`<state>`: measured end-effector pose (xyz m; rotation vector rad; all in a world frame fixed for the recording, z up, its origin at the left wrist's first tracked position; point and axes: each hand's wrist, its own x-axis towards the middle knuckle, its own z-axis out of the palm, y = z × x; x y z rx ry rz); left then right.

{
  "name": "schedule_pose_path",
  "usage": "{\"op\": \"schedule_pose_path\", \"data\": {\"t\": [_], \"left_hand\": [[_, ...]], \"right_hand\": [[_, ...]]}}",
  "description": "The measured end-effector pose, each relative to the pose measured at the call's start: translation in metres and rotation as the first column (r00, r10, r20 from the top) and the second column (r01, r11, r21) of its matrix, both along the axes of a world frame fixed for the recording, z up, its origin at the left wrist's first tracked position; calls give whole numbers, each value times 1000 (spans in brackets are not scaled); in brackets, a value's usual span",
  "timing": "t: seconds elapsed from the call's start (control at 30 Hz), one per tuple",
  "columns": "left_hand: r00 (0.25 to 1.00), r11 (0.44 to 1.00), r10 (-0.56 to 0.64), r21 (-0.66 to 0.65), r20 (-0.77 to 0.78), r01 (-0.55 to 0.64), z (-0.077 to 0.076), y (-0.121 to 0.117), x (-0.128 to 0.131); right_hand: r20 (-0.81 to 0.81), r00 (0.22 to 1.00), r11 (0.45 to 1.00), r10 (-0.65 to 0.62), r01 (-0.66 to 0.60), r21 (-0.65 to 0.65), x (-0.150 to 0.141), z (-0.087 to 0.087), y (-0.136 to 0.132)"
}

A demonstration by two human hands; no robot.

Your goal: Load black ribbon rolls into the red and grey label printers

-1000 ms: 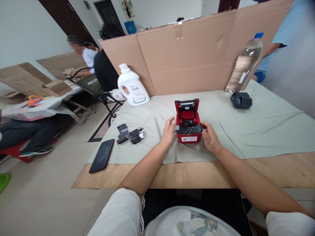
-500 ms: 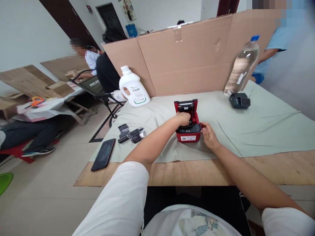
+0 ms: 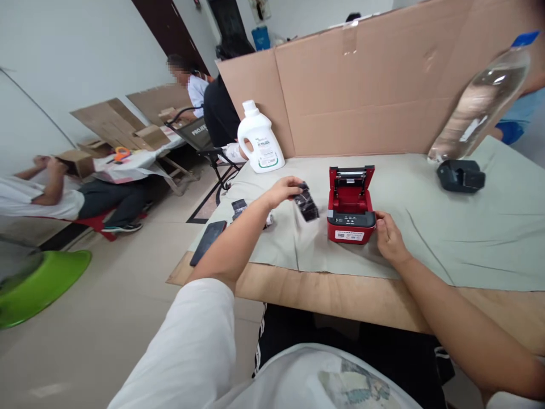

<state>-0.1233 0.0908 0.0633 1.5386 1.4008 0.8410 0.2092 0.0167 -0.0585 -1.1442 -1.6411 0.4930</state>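
My left hand (image 3: 284,191) pinches a dark, shiny strip of black film (image 3: 306,204) by its upper end, in the air left of the printer. A small red-and-black receipt printer (image 3: 351,227) stands upright on the cloth with its lid (image 3: 351,180) raised and its red inner bay in view. My right hand (image 3: 389,236) has its fingers against the printer's right side, gripping its edge; some fingertips are hidden. More black pieces (image 3: 239,207) lie on the cloth, partly behind my left forearm. A dark phone (image 3: 208,241) lies left of that forearm.
A white detergent jug (image 3: 261,142) stands at the back left by a cardboard screen (image 3: 361,96). A large water bottle (image 3: 481,102) and a black device (image 3: 461,176) are at the right. Other people sit beyond the table, one (image 3: 40,193) at far left.
My left hand has come out of the printer and moved left, carrying the black film. My right hand stays at the printer's right side. The camera view has turned left.
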Motion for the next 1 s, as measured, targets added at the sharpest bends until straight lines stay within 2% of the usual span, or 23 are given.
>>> {"op": "schedule_pose_path", "data": {"t": [0.1, 0.2, 0.33, 0.47, 0.6, 0.77, 0.83, 0.9, 0.93, 0.97, 1.0], "left_hand": [[935, 978, 187, -36, -301, -207, -11, 12, -60], [873, 967, 227, -6, -431, -255, -25, 17, -96], [812, 968, 219, 17, -541, -250, -37, 15, -112], [721, 960, 256, 85, -644, -265, -32, 2, -123], [619, 959, 228, 62, -751, -278, -30, -31, -142], [551, 968, 140, -3, -823, -251, -44, -77, -153], [524, 965, 168, 31, -835, -260, -41, -88, -154], [491, 931, 290, 122, -821, -345, -28, -97, -151], [499, 904, 364, 168, -787, -394, -18, -101, -146], [546, 887, 415, 189, -727, -422, -7, -106, -140], [642, 898, 412, 167, -646, -407, 4, -112, -130]], "right_hand": [[-2, 1000, 1000, -12, 12, -8, -1, 1, -1], [-1, 1000, 1000, -6, 6, -26, 0, 2, -1], [18, 1000, 999, 10, -9, -40, 1, 2, -1], [36, 999, 999, -6, 7, -41, 3, 1, -2], [37, 999, 998, -10, 12, -56, 3, 1, -1], [25, 1000, 998, -14, 15, -58, 2, 1, 1], [16, 1000, 999, -15, 16, -47, 1, 0, 0], [5, 999, 999, -36, 36, -32, 0, 1, -1], [2, 998, 998, -56, 56, -17, 0, 2, -2], [5, 997, 997, -78, 78, 11, -1, 4, -3], [16, 995, 994, -97, 96, 56, -1, 8, -4]]}}
